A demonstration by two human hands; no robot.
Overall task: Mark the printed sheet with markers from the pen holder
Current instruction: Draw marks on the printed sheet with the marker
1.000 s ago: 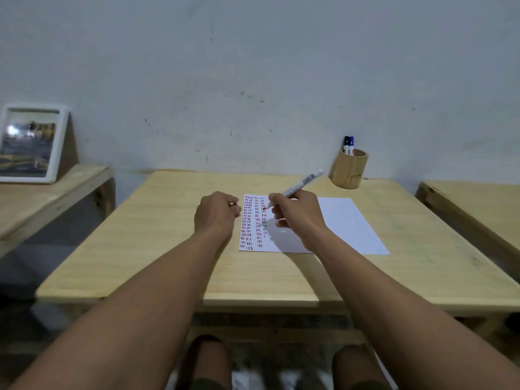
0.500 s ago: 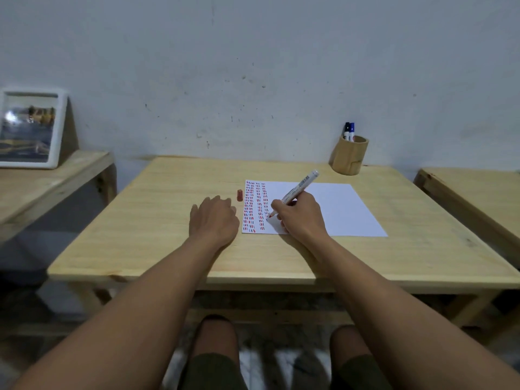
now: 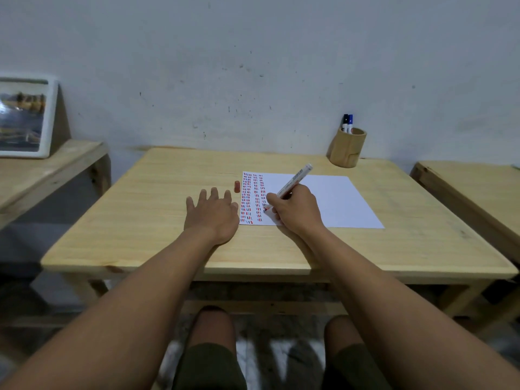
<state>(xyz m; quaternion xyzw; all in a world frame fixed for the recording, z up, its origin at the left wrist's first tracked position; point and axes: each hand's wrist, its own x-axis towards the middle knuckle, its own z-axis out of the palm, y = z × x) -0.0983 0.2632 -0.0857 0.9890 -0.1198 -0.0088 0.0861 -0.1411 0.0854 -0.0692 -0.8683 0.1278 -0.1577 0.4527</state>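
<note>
Tabletop (image 3: 168,220): pale wood plank, square-cornered and smooth, with visible grain; it carried everything for the task.
Printed sheet (image 3: 337,201): thin white paper that lay flat in the middle of the tabletop, its left strip filled with columns of short red and dark dashes, the rest bare.
Right hand (image 3: 295,209): rested on the near left part of the sheet, fingers curled tight around the marker in a writing grip.
Left hand (image 3: 212,213): lay palm down on the wood just left of the sheet's edge, fingers spread, holding nothing.
Pen holder (image 3: 348,147): a round bamboo-like cup at the far right, well apart from the sheet, with a black-capped and a blue-capped marker standing in it.
Marker (image 3: 292,182): slim white barrel, tilted up and to the far right, its red tip down on the third column of dashes.
Cap (image 3: 237,186): small red cylinder that stood on the wood just left of the sheet's far corner.
Step in hand: probably inking red dashes down that column.
Doing it well: short light strokes would suit, since thin paper can slide or wrinkle; moving the left hand onto the sheet's edge would likely steady it, and lifting the wrist off fresh ink should avoid smears.
</note>
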